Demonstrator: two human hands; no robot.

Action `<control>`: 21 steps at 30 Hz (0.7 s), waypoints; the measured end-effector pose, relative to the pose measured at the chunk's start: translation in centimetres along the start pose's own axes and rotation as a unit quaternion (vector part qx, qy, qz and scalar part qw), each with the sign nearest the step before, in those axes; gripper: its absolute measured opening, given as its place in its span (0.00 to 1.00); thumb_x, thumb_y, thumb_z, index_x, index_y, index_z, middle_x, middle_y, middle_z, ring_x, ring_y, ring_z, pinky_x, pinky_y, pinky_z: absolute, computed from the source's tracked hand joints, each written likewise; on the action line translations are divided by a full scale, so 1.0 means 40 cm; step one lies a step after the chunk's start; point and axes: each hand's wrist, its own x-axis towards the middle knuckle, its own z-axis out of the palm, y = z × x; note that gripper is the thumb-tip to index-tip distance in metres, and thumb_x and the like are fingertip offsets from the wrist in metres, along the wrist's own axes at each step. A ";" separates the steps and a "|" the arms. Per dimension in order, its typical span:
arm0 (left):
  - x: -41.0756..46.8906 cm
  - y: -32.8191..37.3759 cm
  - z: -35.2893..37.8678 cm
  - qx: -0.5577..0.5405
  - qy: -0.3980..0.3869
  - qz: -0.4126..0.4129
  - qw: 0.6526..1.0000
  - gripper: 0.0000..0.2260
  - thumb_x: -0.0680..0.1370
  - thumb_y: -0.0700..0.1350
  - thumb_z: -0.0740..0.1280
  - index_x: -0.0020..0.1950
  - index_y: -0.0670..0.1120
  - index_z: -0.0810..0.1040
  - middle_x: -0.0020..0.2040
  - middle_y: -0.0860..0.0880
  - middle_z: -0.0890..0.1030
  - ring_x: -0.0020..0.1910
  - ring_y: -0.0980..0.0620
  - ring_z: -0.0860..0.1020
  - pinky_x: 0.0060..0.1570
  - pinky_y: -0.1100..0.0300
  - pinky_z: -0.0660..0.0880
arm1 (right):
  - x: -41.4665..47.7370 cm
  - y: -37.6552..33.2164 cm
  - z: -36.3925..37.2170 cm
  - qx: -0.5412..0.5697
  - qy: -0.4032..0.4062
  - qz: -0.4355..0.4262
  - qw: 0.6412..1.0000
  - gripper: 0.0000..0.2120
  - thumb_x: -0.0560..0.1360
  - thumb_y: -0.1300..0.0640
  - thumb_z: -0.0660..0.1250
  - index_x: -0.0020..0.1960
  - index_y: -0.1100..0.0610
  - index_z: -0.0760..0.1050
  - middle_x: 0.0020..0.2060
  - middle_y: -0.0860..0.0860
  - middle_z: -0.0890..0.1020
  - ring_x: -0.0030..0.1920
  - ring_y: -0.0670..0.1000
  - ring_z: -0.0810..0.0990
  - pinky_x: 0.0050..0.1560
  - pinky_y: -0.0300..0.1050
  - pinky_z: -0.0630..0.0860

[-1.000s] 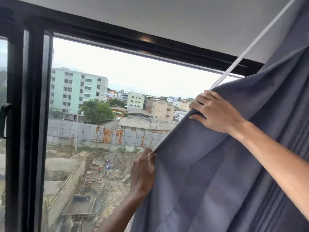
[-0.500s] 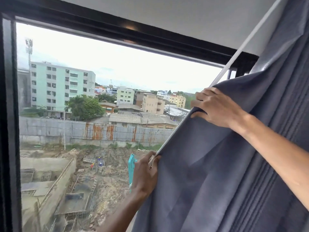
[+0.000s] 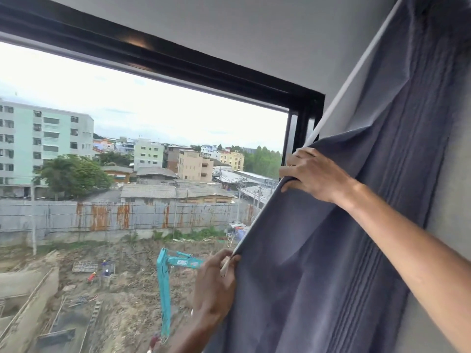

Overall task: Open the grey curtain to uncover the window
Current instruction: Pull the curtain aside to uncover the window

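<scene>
The grey curtain (image 3: 331, 250) hangs bunched at the right side of the window (image 3: 142, 138), whose glass shows almost to its right frame. A white wand (image 3: 341, 95) runs diagonally along the curtain's leading edge. My right hand (image 3: 313, 174) grips that edge high up, fingers curled over the fabric. My left hand (image 3: 216, 284) is lower, pinching the curtain edge together with the wand's lower tip. Folds of the curtain fall behind my right forearm.
The black window frame (image 3: 178, 62) crosses the top and ends in a corner post (image 3: 303, 128) just left of my right hand. White ceiling (image 3: 254, 29) is above. A grey wall strip (image 3: 456, 174) lies right of the curtain. Outside are buildings and a teal excavator.
Both hands have carried the curtain edge to the right, and more glass and the window's right corner now show. The view has swung right, so the left frame post has left the picture.
</scene>
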 end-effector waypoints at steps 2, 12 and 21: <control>0.013 0.004 0.031 -0.049 -0.015 -0.025 0.998 0.03 0.75 0.53 0.70 0.43 0.56 0.83 0.23 0.53 0.72 0.22 0.59 0.69 0.28 0.59 0.69 | -0.010 0.041 0.023 0.006 0.015 0.003 1.000 0.15 0.73 0.35 0.58 0.46 0.46 0.73 0.40 0.42 0.69 0.50 0.49 0.71 0.65 0.48 0.65; 0.002 0.014 0.129 -0.086 -0.065 -0.076 0.991 0.08 0.74 0.51 0.72 0.36 0.61 0.79 0.25 0.53 0.75 0.24 0.63 0.73 0.28 0.69 0.69 | -0.065 0.085 0.063 0.033 -0.017 0.028 0.999 0.14 0.69 0.38 0.67 0.44 0.48 0.75 0.37 0.44 0.69 0.48 0.50 0.72 0.67 0.47 0.63; -0.003 0.006 0.143 -0.073 -0.087 -0.079 0.990 0.02 0.75 0.50 0.72 0.42 0.55 0.82 0.26 0.55 0.73 0.23 0.65 0.73 0.27 0.69 0.68 | -0.072 0.071 0.078 0.077 -0.005 0.064 0.995 0.21 0.62 0.33 0.69 0.43 0.49 0.79 0.36 0.44 0.71 0.47 0.49 0.70 0.62 0.47 0.65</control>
